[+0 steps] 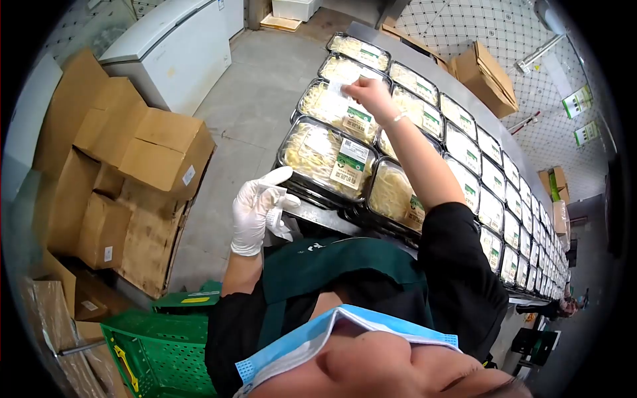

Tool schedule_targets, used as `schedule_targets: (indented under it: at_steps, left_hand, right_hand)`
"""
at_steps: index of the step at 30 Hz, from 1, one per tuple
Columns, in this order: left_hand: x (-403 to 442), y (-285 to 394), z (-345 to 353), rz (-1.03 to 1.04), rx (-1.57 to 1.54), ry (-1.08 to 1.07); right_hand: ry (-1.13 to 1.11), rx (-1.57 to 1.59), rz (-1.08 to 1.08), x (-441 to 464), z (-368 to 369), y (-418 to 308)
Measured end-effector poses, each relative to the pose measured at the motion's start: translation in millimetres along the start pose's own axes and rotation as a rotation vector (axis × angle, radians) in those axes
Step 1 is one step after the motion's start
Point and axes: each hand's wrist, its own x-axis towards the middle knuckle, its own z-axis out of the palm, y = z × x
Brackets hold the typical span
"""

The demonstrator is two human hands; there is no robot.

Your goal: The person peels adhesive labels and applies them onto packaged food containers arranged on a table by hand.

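My right hand [371,95], bare with a bracelet at the wrist, reaches over the second row of packed trays. Its fingers are closed in a pinch on a small white label [337,89], held over the lid of a clear-lidded tray [326,105]. My left hand [254,209], in a white glove, is closed around a white strip of labels [279,222], partly hidden by the fingers. It sits beside the near corner of the front tray [322,159], which holds pale sprout-like strands and bears a green-and-white label [350,162] and a white sticker.
Long rows of stacked trays [462,142] cover the metal table [318,215] to the far right. Cardboard boxes [162,149] stand on the left near a white chest freezer [169,53]. A green crate [159,351] is at lower left. Another person [554,308] is far right.
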Motion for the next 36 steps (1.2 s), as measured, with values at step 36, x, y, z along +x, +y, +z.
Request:
schedule_targets:
  at_steps: [36]
  left_hand:
    - [75.8, -8.8, 14.1, 0.021, 0.074, 0.143]
  right_hand:
    - [-0.574, 0.379, -0.198, 1.6, 38.0, -17.6]
